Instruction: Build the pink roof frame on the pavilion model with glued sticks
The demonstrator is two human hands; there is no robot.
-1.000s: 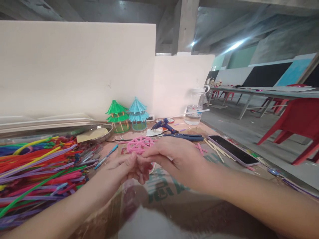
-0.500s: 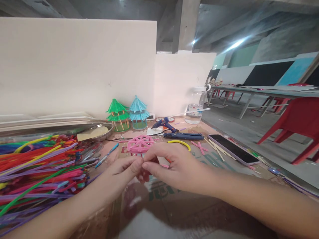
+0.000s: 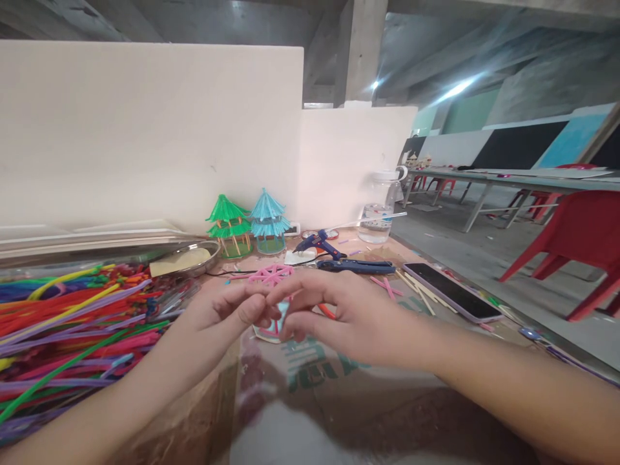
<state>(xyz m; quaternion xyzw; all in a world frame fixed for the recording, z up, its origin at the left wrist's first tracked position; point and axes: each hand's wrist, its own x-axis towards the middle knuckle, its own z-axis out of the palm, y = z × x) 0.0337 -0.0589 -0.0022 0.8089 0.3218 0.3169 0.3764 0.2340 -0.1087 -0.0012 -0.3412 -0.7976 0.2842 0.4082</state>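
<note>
Cluttered table (image 3: 339,400): both hands' fingertips meet before pink frame (image 3: 269,275).

The room is a bit dim, with soft light and no hard shadows. A bright ceiling light (image 3: 458,86) glows white up on the right, and a smaller light (image 3: 374,84) shines beside the pillar. The white wall board (image 3: 150,129) looks bright and a little pinkish. The 2 arms near the bottom edge look blurry and stretched. Straight lines bend at the picture's sides. The counter (image 3: 339,400) close to me is smeared and out of focus, with a pale shine.
</note>
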